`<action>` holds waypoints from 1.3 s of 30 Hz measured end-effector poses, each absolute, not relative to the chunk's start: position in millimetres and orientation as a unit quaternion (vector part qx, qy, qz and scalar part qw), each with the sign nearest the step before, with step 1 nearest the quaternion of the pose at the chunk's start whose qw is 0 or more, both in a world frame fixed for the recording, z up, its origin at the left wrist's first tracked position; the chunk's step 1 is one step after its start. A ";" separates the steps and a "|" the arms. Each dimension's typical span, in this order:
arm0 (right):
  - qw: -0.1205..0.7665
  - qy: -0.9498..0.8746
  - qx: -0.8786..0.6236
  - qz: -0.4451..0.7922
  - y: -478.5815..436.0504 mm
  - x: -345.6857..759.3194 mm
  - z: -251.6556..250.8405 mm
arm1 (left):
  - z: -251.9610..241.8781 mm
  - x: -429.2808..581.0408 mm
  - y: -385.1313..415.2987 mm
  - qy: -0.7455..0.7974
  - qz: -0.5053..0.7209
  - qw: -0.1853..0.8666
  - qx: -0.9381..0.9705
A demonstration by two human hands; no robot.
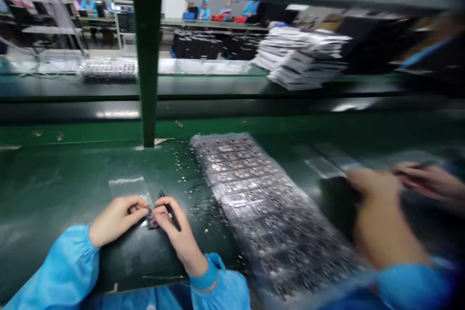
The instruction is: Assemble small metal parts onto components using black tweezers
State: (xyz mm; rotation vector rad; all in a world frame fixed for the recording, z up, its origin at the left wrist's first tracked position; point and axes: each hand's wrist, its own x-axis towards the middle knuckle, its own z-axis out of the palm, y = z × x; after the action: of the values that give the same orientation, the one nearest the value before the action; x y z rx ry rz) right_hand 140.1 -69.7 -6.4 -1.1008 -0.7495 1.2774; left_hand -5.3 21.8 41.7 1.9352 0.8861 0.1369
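My left hand pinches a small part with a pale green-white piece at its top; its exact kind is too small to make out. Close against it, my right hand has its fingertips at the same part. A slim black pen-like tool lies through the fingers of that right hand. Just behind my left hand, a clear plastic sheet or bag rests on the green tabletop. Both hands are above the table near its front edge.
A long clear tray of small metallic parts lies to the right, with tiny bits and thin wires beside it. Beyond it are a co-worker's blurred hands. A green post stands ahead; stacked white sheets sit on the farther surface.
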 end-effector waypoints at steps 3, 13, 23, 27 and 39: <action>0.586 -0.316 -0.474 0.576 -70.9 140.6 -9.0 | 36.3 -3.7 20.1 0.380 0.075 0.522 0.760; 0.575 -0.330 -0.512 0.546 -74.0 135.8 -10.4 | 27.7 -3.4 12.3 0.386 0.119 0.513 0.758; 0.556 -0.369 -0.537 0.516 -74.9 136.0 -13.2 | 26.7 1.8 11.2 0.405 0.160 0.571 0.696; 0.558 -0.368 -0.536 0.516 -75.2 136.4 -15.3 | 26.6 1.8 11.6 0.414 0.157 0.559 0.701; 0.562 -0.381 -0.568 0.465 -75.9 135.1 -13.3 | 19.9 1.5 6.8 0.443 0.187 0.506 0.716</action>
State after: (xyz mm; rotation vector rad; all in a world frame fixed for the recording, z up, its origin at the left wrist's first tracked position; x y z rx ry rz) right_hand 135.1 -75.9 -13.3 -1.3364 -0.8973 1.0957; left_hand 1.5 6.8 19.9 1.7269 1.0674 0.4510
